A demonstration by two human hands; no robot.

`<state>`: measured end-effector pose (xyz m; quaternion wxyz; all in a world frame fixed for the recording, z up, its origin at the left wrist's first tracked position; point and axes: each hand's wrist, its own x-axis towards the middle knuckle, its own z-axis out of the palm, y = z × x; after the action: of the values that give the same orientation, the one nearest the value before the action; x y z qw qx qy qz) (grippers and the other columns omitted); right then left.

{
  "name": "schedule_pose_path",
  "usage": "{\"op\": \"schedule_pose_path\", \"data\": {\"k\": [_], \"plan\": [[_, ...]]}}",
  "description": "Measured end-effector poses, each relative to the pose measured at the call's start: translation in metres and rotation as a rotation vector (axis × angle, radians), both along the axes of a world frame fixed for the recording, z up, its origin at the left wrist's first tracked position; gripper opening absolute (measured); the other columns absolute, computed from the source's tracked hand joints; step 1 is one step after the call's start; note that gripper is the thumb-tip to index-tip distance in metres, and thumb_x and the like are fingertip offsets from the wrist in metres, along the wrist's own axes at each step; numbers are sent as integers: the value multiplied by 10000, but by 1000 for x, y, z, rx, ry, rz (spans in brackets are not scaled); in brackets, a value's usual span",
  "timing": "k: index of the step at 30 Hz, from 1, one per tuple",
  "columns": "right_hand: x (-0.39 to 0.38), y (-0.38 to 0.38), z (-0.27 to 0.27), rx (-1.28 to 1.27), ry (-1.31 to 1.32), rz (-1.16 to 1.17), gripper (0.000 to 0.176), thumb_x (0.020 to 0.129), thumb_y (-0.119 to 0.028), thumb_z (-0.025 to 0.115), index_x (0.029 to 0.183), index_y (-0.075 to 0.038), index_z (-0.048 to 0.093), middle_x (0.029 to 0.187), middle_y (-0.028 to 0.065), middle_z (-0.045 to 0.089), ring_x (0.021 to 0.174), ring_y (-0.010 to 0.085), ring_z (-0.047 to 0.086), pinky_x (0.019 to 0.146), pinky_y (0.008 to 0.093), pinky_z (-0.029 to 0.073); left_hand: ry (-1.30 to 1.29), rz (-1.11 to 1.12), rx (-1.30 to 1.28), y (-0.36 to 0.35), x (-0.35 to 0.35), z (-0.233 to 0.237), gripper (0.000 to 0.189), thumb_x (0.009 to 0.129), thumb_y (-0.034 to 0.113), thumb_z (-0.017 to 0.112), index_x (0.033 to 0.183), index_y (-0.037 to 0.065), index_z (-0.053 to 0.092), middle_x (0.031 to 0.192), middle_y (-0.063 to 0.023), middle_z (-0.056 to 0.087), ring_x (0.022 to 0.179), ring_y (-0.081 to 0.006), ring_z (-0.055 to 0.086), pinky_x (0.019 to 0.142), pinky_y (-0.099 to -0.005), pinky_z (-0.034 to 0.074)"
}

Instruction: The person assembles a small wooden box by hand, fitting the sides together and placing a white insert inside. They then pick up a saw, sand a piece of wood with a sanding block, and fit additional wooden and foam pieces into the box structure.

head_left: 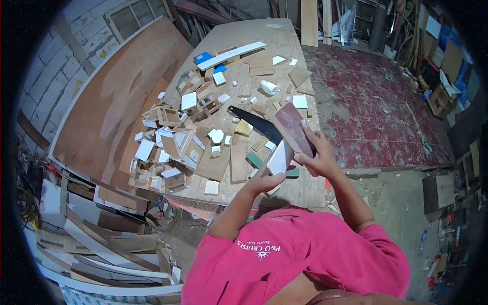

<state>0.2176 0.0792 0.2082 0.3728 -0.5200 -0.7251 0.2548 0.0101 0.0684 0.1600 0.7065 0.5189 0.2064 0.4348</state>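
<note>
My right hand (320, 155) is wrapped round a sanding block (292, 124), a wooden block with reddish-brown abrasive on its face. My left hand (267, 184) grips a small white-faced wooden piece (280, 158) by its lower end. The block stands tilted just above the white piece and overlaps its upper edge in this view. Beyond both hands lies a handsaw (256, 123), its dark blade partly hidden behind the block and the white piece. A green block (253, 159) rests on the workbench (310, 192) to the left of the white piece.
Wooden offcuts and small box-like frames (168, 116) are heaped on the bench's left side. A long white strip (231, 55) lies across blue pieces farther back. A large plywood panel (112, 96) leans at the left, above stacked boards (96, 241). Right of the bench is stained red flooring (361, 101).
</note>
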Motion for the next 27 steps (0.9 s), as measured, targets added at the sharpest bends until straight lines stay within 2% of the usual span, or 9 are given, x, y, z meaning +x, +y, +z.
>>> {"op": "schedule_pose_path", "data": {"k": [3, 11, 13, 15, 16, 19, 23, 25, 27], "plan": [[-11, -18, -6, 380, -151, 167, 888, 580, -376, 740, 1348, -98, 393, 1000, 201, 465, 892, 337, 504, 797, 378, 411, 585, -20, 223, 12, -2, 11, 534, 776, 111, 621, 1274, 74, 433, 1268, -63, 480, 1149, -182, 467, 963, -331, 381], [-5, -5, 9, -22, 14, 13, 906, 559, -361, 739, 1361, -132, 384, 1028, 196, 488, 916, 352, 537, 791, 373, 428, 82, -7, 204, 1, 0, 13, 607, 762, 126, 578, 1325, 70, 358, 1292, -71, 444, 1198, -167, 423, 992, -324, 351], [-19, -31, 5, 290, -72, 302, 878, 578, -402, 740, 1351, -168, 397, 1000, 208, 516, 904, 352, 553, 784, 386, 449, 403, 94, 23, 12, -5, -10, 640, 756, 129, 577, 1345, 73, 333, 1304, -83, 430, 1207, -172, 418, 998, -325, 352], [-19, -28, 0, 302, -103, 333, 902, 572, -403, 741, 1365, -175, 374, 990, 209, 509, 885, 352, 554, 766, 394, 449, 536, 194, 515, 14, -4, 5, 637, 755, 134, 545, 1344, 47, 318, 1217, -97, 489, 1150, -216, 457, 937, -341, 407], [-14, -14, -3, 234, -70, 249, 901, 573, -399, 738, 1366, -176, 372, 991, 210, 504, 882, 352, 552, 765, 396, 447, 706, 225, 244, 5, -8, 11, 626, 753, 144, 538, 1337, 49, 337, 1251, -114, 466, 1149, -230, 453, 932, -345, 418], [-9, 13, -18, 89, 34, 54, 891, 574, -389, 737, 1359, -164, 380, 1002, 215, 496, 885, 360, 550, 770, 396, 444, 295, 196, 195, -4, -5, 15, 567, 755, 152, 559, 1289, 38, 406, 1241, -123, 481, 1139, -240, 463, 942, -337, 407], [-27, -19, -14, 237, -87, 344, 921, 565, -349, 743, 1364, -93, 365, 1145, 223, 501, 1048, 353, 525, 888, 385, 408, 707, 218, 585, 20, -13, 0, 708, 739, 120, 576, 1379, 52, 282, 1313, -80, 426, 1145, -213, 490, 952, -333, 393], [-16, 8, -17, 184, -135, 257, 898, 574, -342, 734, 1351, -68, 378, 1129, 221, 516, 1013, 352, 541, 888, 387, 412, 555, -51, 246, 19, -18, 6, 652, 740, 45, 556, 1354, 60, 339, 1333, -68, 408, 1159, -183, 471, 967, -327, 389], [-15, 25, -21, 123, 34, 125, 883, 580, -337, 726, 1343, -53, 385, 1113, 220, 527, 995, 341, 551, 887, 383, 417, 128, 59, -6, -2, 0, 0, 567, 734, 33, 554, 1286, 57, 432, 1278, -63, 461, 1139, -157, 481, 958, -329, 399]]}}
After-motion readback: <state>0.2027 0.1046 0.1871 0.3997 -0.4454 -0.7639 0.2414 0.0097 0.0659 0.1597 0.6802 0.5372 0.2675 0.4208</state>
